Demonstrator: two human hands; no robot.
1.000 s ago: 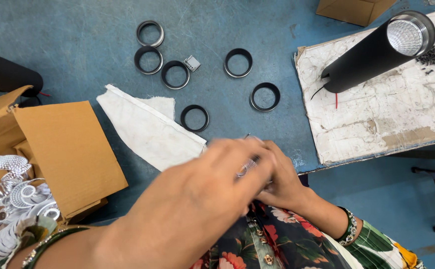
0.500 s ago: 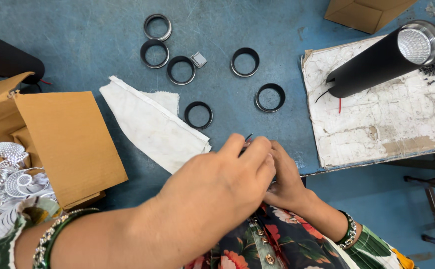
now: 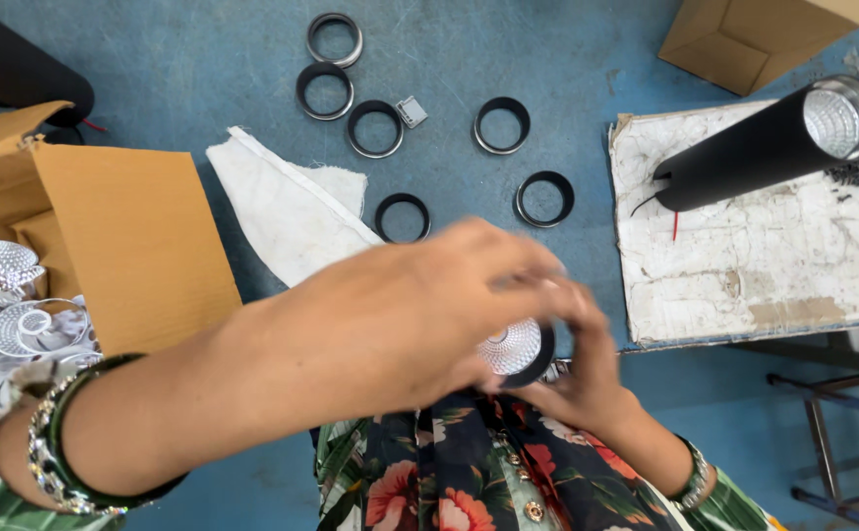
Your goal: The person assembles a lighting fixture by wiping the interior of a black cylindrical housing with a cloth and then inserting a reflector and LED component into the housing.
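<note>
Even, bright light falls from overhead on the blue bench [image 3: 587, 59], casting only soft, short shadows, with glare on the silver reflectors [image 3: 1, 305] at its left edge, while the near left hand [image 3: 419, 315] and fingers [image 3: 547, 285] are motion-blurred.

Left hand [image 3: 400, 315] sweeps across from the lower left, forearm angled up to the right, back of the hand to the camera, fingers curled down and pinched together at their tips. Right hand [image 3: 572, 369] rises from the lower right, palm cupped beneath, thumb and fingers meeting the left's. Both wrists are bent inward, close to the body.
</note>
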